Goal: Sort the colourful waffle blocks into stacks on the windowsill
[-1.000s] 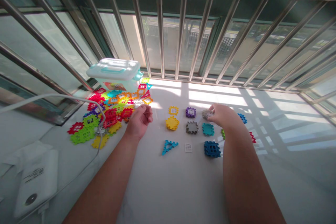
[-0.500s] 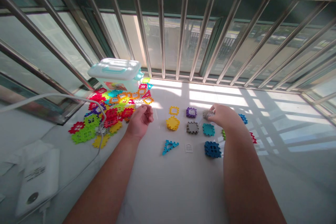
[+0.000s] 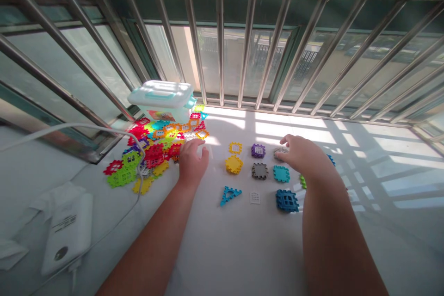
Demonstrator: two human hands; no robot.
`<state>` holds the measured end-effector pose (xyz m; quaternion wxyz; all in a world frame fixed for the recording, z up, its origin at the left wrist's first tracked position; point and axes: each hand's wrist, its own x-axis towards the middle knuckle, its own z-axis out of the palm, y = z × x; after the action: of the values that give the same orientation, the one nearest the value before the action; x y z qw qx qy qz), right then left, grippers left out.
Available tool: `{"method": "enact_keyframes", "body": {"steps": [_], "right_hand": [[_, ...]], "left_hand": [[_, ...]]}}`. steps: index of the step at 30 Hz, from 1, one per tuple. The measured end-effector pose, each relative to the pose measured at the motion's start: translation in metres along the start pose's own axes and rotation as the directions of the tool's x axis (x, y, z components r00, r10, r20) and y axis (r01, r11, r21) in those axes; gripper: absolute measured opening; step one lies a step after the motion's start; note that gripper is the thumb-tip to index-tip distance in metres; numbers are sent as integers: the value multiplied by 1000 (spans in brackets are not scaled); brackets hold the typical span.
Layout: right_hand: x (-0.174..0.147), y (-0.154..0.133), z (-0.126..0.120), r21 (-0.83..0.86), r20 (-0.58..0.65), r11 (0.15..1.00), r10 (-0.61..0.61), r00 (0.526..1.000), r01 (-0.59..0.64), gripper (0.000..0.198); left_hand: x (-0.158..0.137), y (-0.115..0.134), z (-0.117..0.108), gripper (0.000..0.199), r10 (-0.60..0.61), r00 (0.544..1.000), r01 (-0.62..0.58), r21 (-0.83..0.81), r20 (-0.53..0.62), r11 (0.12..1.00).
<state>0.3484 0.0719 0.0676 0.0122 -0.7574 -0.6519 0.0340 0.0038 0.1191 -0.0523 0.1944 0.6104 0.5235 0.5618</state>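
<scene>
At eleven o'clock from the body, a cable crosses the coloured pile, left hand loosely spread; at one o'clock, right hand over grey piece, grip unclear.

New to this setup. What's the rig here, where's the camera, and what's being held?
No machine here: just a person's bare hands. All the pictures come from one camera worn on the head, looking forward and down, so both forearms reach in from the bottom.

On the white surface, a mixed pile of colourful plastic pieces lies in front of a lidded box. To the right, pieces are set apart, including a yellow stack, a purple stack and a dark blue stack.

The left hand is at the pile's edge; its fingertips' undersides are hidden, so I can't tell whether it holds anything. The right hand is at a grey piece; whether it grips it isn't clear.
</scene>
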Motion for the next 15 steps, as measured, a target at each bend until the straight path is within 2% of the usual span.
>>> {"method": "enact_keyframes", "body": {"steps": [3, 6, 10, 12, 15], "right_hand": [[-10, -28, -12, 20, 15, 999, -35, 999, 35, 37], [-26, -65, -22, 20, 52, 995, -102, 993, 101, 32], [-51, -112, -30, 81, 90, 960, -276, 957, 269, 32], [-64, -130, -31, 114, 114, 933, -352, 929, 340, 31], [-78, -148, -32, 128, 134, 902, -429, 893, 413, 31]], "left_hand": [[-1, -12, 5, 41, 68, 995, -80, 167, 75, 983], [-5, -16, 9, 60, 11, 975, -88, 343, 221, 935], [-9, -5, 10, 65, -122, 925, -120, 583, 359, 803], [-9, 0, 9, 66, -159, 906, -139, 632, 392, 763], [-8, 1, 8, 65, -171, 899, -145, 643, 403, 752]]}}
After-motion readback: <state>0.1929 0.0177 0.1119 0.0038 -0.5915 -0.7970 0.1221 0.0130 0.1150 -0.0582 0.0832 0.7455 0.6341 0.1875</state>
